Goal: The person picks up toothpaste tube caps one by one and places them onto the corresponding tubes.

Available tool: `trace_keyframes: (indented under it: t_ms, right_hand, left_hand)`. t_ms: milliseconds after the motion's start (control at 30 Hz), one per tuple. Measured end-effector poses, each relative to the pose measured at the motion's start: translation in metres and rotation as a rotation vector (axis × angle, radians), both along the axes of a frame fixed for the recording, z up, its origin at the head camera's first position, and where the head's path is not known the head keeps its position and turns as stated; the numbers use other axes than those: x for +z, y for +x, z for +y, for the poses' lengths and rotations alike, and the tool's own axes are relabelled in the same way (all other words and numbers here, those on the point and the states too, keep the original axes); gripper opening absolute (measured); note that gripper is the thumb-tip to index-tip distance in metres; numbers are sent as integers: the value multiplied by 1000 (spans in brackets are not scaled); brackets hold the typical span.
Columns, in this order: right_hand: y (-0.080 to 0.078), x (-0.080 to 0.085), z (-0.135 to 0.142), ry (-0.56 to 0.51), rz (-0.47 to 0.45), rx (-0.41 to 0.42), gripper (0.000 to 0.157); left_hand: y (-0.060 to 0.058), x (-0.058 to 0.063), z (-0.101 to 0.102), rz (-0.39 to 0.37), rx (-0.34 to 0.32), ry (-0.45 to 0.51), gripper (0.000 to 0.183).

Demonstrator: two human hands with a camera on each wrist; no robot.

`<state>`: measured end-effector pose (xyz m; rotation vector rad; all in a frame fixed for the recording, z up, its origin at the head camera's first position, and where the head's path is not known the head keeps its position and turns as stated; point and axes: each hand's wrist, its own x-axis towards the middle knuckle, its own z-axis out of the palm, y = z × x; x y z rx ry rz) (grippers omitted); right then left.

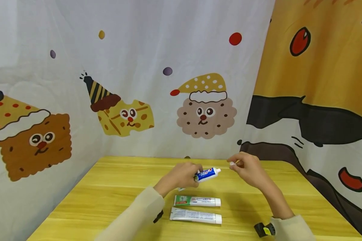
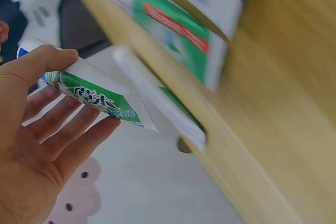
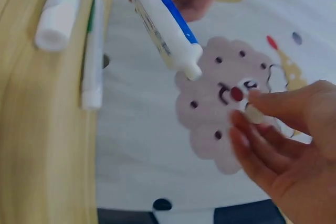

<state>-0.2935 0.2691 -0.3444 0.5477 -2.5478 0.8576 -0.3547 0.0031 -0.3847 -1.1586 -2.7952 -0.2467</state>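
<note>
My left hand [image 1: 184,174] grips a blue, white and green toothpaste tube [image 1: 206,174] above the table, its uncapped nozzle pointing right. In the left wrist view, thumb and fingers hold that tube's printed body [image 2: 94,95]. A small white cap [image 3: 254,114] is pinched between the thumb and fingers of my right hand [image 1: 249,169], a short way right of the nozzle. Closer to me, a green and white toothpaste tube [image 1: 197,201] lies flat. In front of it is a mostly white toothpaste tube [image 1: 196,216]. Another tube [image 3: 93,56] lies on the table, mostly hidden in the head view behind my left hand.
The yellow wooden table [image 1: 117,187] reaches back to a white curtain [image 1: 132,50] printed with cartoon snacks. An orange and black curtain [image 1: 319,77] hangs on the right. Dark bands circle both wrists, at the sleeve ends.
</note>
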Motion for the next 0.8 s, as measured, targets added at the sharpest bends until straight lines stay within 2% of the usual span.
trace_keyframes:
  t_ms: [100,200,333,500,800]
  right_hand:
    - [6,9,-7,-42,157,-28,16]
    - [13,17,-12,-111,221,-11,18]
    - [22,24,-17,-195,191,34,16]
    - [31,31,-22,-250,145,91,13]
    - [33,32,-22,-253,123,158,14]
  left_hand:
    - [11,7,0,1,-3,61,48]
    - [24,12,1,4,-9,130,47]
    - [38,14,0,2,-22,217,45]
    - [49,13,-3,7,-21,282,45]
    - [55,8,-4,14,-44,357,45]
